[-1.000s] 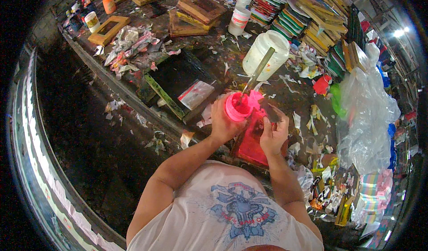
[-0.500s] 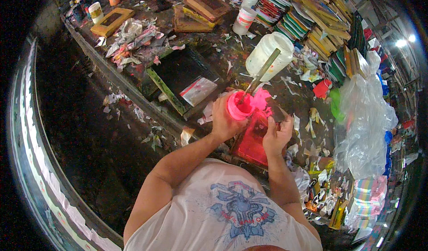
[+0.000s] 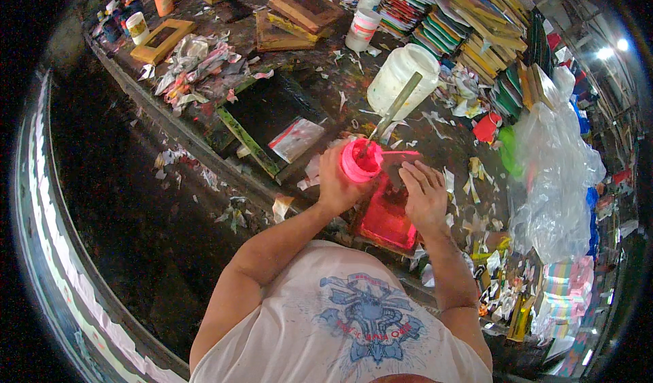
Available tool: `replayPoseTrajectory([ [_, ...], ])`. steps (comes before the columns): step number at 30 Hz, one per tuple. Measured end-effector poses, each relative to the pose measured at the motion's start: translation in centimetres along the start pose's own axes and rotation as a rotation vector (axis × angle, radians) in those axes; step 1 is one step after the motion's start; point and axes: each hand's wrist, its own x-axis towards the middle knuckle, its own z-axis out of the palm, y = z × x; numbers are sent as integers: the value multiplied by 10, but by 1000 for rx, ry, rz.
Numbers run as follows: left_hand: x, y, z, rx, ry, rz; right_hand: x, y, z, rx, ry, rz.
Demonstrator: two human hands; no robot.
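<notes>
L hand (image 3: 336, 184) wraps round the bright-pink-coated, round plastic jar (image 3: 359, 161), thumb & fingers closed on its near L side; jar is over the near edge of the dark, paint-stained desk (image 3: 441, 153), mouth up & a bit tilted; pink paste inside; a long, narrow, grey-green flat stick (image 3: 406, 96) stands in it, leaning twd 1 o'clock; R hand (image 3: 427, 194) at approx 4 o'clock from jar, back of hand up, fingers narrow, seemingly pinching a small, dark, flat piece w/ a thin bright-pink edge (image 3: 403, 153); that edge reaches jar's rim; thumb hidden.

Clock centred on jar: at 5, just below, flat rectangular pink-red panel in a brown frame (image 3: 386, 221), partly under R hand; at 1, big off-white plastic tub (image 3: 398, 70), stick crossing in front; at 10, nr, dark rectangular frame w/ a green-stained edge (image 3: 246, 140), grey-white flat packet w/ a red stripe (image 3: 296, 139) on it; further out at 10, crumpled white-&-pink paper heap (image 3: 197, 67); at 11, stacked brown wooden frames (image 3: 306, 10); at 3, well apart, large clear plastic bag (image 3: 554, 186).
</notes>
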Motion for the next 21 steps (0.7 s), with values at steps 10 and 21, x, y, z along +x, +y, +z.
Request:
replayPoseTrajectory([
  [10, -6, -5, -5, 123, -77, 14, 33, 13, -57, -214, -254, -236],
  [21, 19, -31, -23, -354, -381, -139, 1, 26, -35, 873, 254, 696],
])
